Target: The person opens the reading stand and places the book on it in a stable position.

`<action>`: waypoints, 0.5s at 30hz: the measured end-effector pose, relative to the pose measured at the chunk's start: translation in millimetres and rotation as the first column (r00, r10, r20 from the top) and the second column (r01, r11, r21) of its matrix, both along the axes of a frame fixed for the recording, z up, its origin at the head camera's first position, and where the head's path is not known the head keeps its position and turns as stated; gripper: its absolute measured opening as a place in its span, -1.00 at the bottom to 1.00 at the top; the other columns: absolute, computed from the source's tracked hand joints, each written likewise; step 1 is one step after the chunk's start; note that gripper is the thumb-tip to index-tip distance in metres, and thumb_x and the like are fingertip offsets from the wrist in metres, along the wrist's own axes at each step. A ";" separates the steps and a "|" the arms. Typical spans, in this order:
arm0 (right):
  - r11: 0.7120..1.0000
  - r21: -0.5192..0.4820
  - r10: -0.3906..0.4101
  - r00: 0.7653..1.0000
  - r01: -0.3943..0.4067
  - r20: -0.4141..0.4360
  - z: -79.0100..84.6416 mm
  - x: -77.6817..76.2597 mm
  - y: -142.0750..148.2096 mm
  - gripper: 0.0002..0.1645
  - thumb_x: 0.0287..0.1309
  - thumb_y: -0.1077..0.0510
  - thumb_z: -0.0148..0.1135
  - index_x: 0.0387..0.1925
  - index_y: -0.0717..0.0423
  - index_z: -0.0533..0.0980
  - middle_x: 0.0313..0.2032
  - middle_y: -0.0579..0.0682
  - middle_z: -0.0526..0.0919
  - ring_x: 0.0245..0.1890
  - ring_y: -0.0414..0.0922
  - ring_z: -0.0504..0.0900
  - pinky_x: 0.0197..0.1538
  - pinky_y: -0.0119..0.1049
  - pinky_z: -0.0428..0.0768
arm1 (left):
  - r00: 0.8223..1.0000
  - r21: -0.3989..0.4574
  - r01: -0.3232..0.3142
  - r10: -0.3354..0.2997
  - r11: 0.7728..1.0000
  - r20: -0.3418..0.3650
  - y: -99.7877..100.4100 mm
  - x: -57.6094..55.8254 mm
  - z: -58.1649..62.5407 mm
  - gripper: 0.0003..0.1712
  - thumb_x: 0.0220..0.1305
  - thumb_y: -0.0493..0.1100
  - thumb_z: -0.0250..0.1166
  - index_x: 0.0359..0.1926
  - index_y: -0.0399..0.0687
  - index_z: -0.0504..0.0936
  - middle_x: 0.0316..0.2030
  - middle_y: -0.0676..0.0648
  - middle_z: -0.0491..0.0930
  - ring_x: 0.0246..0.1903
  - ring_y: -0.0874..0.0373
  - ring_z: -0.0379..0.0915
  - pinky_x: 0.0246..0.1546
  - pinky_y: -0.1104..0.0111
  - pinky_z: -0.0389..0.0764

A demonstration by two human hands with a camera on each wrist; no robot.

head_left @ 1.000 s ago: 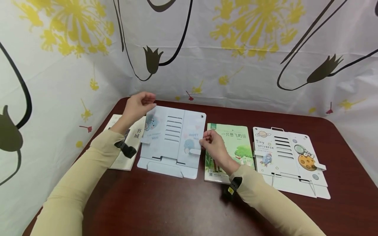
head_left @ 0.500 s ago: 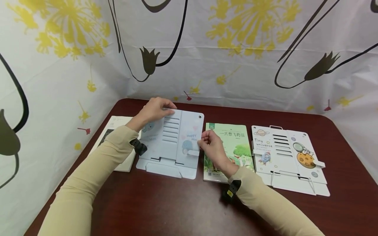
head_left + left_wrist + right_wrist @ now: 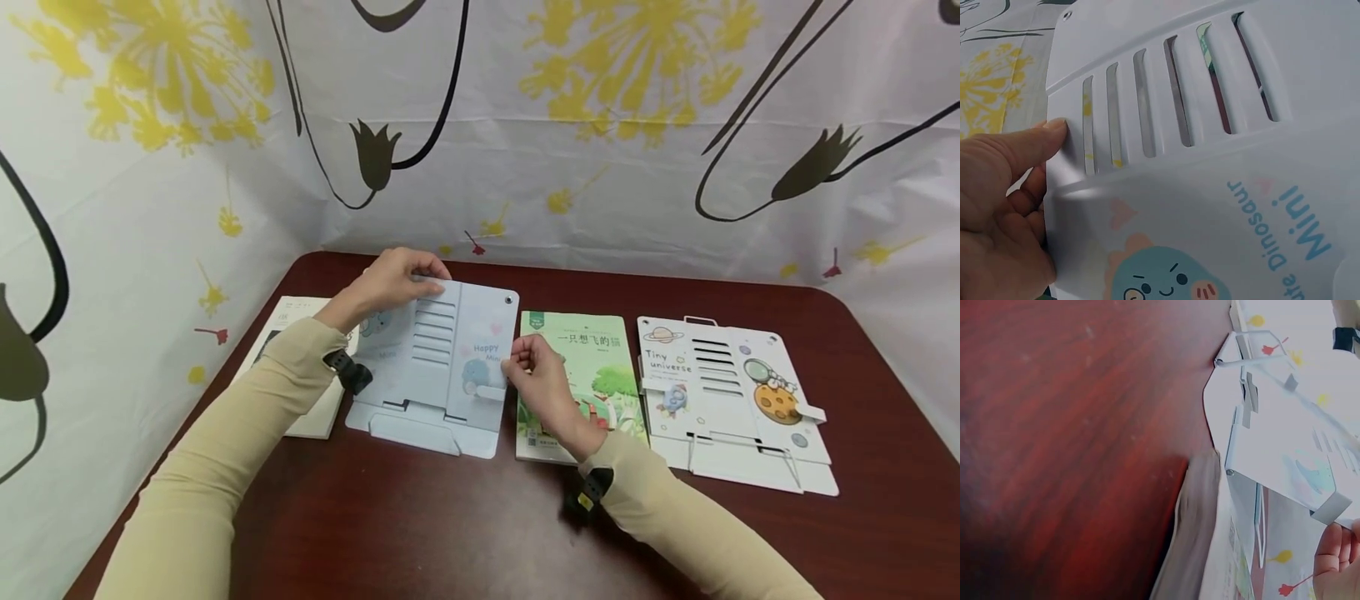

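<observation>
A pale book stand [image 3: 480, 333] printed with small dinosaurs stands on the table, its slotted back panel tilted up from its base. My left hand [image 3: 393, 279] grips the panel's top edge. In the left wrist view, the thumb [image 3: 1054, 128] lies on the front beside the slots, with the other fingers partly hidden behind. My right hand [image 3: 543, 383] pinches the panel's right edge, just above the small page clip [image 3: 491, 392]. The right wrist view has the stand's clip [image 3: 1332, 507] close to the right fingers, and a wire support [image 3: 1261, 531] behind the panel.
Right of the stand lies a green picture-covered book [image 3: 592, 358], partly under the right forearm. A second stand [image 3: 720, 383] with space drawings is farther right. A cream book [image 3: 300, 312] lies at left, partly behind the left arm. Printed cloth [image 3: 600, 208] hangs behind the table [image 3: 450, 533].
The left hand has come right and down from above the stand's top left corner and taken hold of its top edge. The right hand stays at the right edge.
</observation>
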State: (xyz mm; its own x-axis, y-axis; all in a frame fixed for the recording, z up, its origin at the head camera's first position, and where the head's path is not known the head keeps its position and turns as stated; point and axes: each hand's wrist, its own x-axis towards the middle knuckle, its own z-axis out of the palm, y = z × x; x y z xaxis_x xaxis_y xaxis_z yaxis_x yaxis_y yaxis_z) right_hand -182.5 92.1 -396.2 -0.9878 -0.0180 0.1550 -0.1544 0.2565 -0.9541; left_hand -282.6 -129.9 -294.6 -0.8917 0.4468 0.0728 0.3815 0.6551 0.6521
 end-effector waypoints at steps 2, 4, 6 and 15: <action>1.000 -0.005 -0.004 1.000 0.004 -0.008 -0.2 1.7 -0.6 -0.82 0.14 0.42 0.13 -0.21 0.29 0.37 -0.34 0.12 0.49 -0.41 -0.17 0.43 -0.40 -0.45 0.52 | 1.000 0.015 0.023 -0.023 1.000 0.002 -1.2 -0.8 1.0 -0.86 0.21 -0.22 0.31 -0.20 -0.09 0.66 -0.22 -0.07 0.65 -0.26 0.08 0.46 -0.16 0.28 0.42; 1.000 -0.017 0.000 1.000 0.000 -0.006 -0.3 4.0 -1.0 -0.83 0.15 0.41 0.13 -0.21 0.28 0.36 -0.34 0.12 0.48 -0.40 -0.16 0.43 -0.40 -0.47 0.50 | 0.998 0.025 0.056 -0.055 0.998 -0.007 -2.6 -2.7 1.3 -0.86 0.21 -0.23 0.30 -0.19 -0.11 0.66 -0.22 -0.08 0.66 -0.27 0.09 0.47 -0.20 0.30 0.43; 0.999 -0.030 0.013 1.000 -0.013 -0.005 -1.0 5.9 -1.0 -0.83 0.16 0.41 0.14 -0.21 0.28 0.37 -0.34 0.13 0.49 -0.40 -0.15 0.44 -0.37 -0.41 0.55 | 0.997 0.034 0.083 -0.082 0.996 -0.015 -3.0 -4.5 1.2 -0.86 0.20 -0.24 0.30 -0.20 -0.11 0.66 -0.21 -0.09 0.66 -0.28 0.11 0.48 -0.23 0.32 0.45; 0.966 -0.250 0.091 0.991 -0.064 0.096 -1.4 3.6 16.5 -0.84 0.29 0.36 0.04 -0.13 0.39 0.37 -0.33 0.11 0.51 -0.41 -0.18 0.57 -0.19 -0.18 0.65 | 0.985 0.059 0.170 -0.167 0.984 -0.054 -1.6 -10.2 -2.3 -0.87 0.20 -0.24 0.31 -0.22 -0.15 0.68 -0.20 -0.11 0.67 -0.30 0.14 0.48 -0.28 0.39 0.45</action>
State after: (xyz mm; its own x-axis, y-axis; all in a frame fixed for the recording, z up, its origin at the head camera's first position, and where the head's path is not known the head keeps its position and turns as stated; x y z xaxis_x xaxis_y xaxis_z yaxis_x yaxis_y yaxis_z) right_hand -178.9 108.6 -397.6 -0.9958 -0.0696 0.0591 -0.0595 0.0028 -0.9982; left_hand -292.7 -131.5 -296.9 -0.7988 0.5832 0.1474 0.5152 0.5368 0.6681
